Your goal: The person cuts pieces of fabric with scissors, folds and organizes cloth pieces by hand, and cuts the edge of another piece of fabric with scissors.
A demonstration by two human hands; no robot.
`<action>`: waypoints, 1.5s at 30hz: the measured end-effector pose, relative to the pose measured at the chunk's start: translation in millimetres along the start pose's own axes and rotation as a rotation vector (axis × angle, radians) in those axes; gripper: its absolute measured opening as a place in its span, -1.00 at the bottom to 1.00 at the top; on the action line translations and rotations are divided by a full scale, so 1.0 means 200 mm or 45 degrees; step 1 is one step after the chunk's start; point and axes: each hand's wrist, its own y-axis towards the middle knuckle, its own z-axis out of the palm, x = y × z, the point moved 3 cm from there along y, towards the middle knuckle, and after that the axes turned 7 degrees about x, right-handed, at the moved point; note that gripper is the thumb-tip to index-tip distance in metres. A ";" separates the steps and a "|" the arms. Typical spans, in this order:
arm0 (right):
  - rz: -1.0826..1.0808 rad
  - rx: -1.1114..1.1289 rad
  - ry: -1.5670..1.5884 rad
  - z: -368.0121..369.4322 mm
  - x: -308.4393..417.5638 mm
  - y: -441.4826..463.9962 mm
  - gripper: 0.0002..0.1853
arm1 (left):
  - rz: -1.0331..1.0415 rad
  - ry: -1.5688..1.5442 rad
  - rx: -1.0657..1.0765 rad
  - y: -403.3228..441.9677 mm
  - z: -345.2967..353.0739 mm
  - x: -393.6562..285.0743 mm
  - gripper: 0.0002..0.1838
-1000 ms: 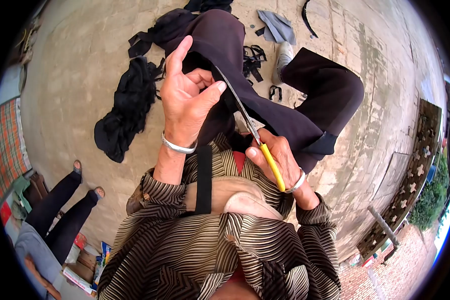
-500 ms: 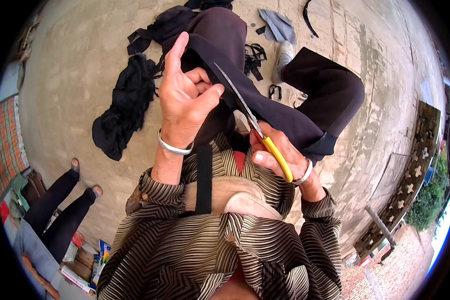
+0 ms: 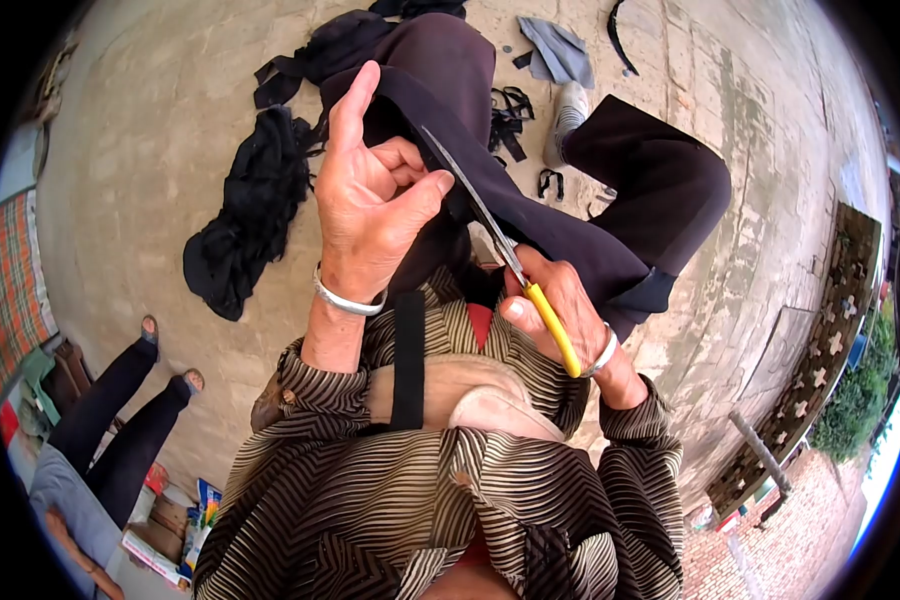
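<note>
Dark cloth (image 3: 530, 215) lies across my lap and legs. My left hand (image 3: 375, 200) pinches its edge between thumb and curled fingers, with the index finger stretched upward. In my right hand (image 3: 560, 305) are scissors (image 3: 550, 325) with yellow handles. Their long blades point up and left along the cloth, and the tips are just right of my left thumb. The blades look nearly together. A black strap (image 3: 408, 360) hangs over the light pad at my waist.
Black cloth (image 3: 245, 215) lies on the ground to the left, with black scraps (image 3: 510, 115) and a grey cloth (image 3: 558, 52) farther ahead. Another person's legs (image 3: 135, 430) are at lower left. A patterned low wall (image 3: 820, 350) stands at right.
Over the last second, the scissors and my right hand have shifted slightly, and the blade tips have moved a little up and left. My left hand keeps its pinch, raised slightly.
</note>
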 end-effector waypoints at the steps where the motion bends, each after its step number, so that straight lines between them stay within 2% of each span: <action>1: -0.010 -0.025 -0.025 0.00 0.00 0.00 -0.32 | 0.001 0.000 -0.001 0.00 0.00 0.00 -0.06; 10: 0.102 0.029 -0.029 0.00 0.01 0.00 -0.35 | 0.018 0.039 0.012 0.00 0.00 -0.01 -0.05; 13: 0.032 0.036 0.099 0.00 0.03 0.01 -0.31 | 0.022 0.012 0.043 -0.01 -0.01 -0.01 -0.08; 19: -0.067 0.006 0.018 -0.01 0.01 0.04 -0.26 | 0.021 0.074 0.074 -0.01 0.00 -0.02 -0.07; 31: 0.098 0.005 0.016 -0.01 0.02 0.06 -0.31 | 0.057 0.022 0.077 0.00 0.00 -0.02 -0.05; 36: 0.048 0.055 0.018 -0.01 0.03 0.06 -0.28 | -0.004 0.014 0.093 0.00 -0.01 -0.02 -0.05; 42: 0.021 0.066 0.042 -0.01 0.03 0.09 -0.27 | 0.051 0.094 0.062 0.00 0.02 -0.02 0.01; 45: 0.000 -0.021 0.013 0.00 0.04 0.10 -0.30 | 0.074 0.056 0.084 -0.01 0.02 -0.02 -0.04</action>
